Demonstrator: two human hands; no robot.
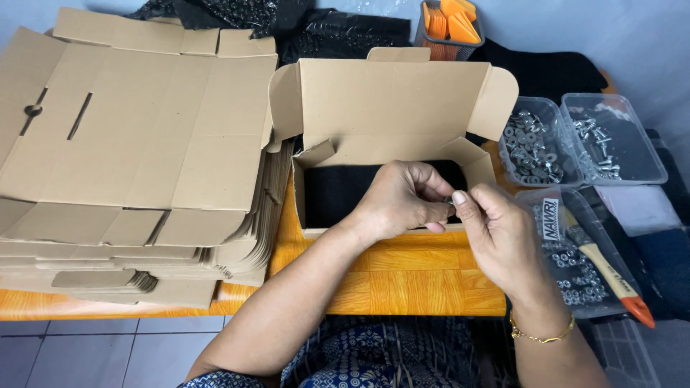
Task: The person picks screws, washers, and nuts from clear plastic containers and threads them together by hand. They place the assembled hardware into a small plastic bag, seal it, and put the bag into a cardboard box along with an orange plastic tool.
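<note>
At the centre of the frame the left hand [402, 201] and the right hand [496, 237] meet fingertip to fingertip just in front of an open cardboard box [392, 108], whose lid stands up toward the top of the frame. Both hands have their fingers pinched together on a small metal piece [448, 200] between them; it is too small and too hidden to tell what kind of part it is. Inside the box lies a black lining [334, 190], seen left of the left hand. The box rests on an orange wooden table [402, 280]. Filling the left of the frame is a stack of flat cardboard blanks [122, 158]. At the right sit clear plastic trays: one of washers [532, 147], one of screws [611, 140], and, lower right, one of nuts [575, 266] with a wooden-handled brush [607, 273] lying across it. At the top centre stands a container of orange plastic pieces [451, 21]. A gold bracelet [543, 335] circles the right wrist
</note>
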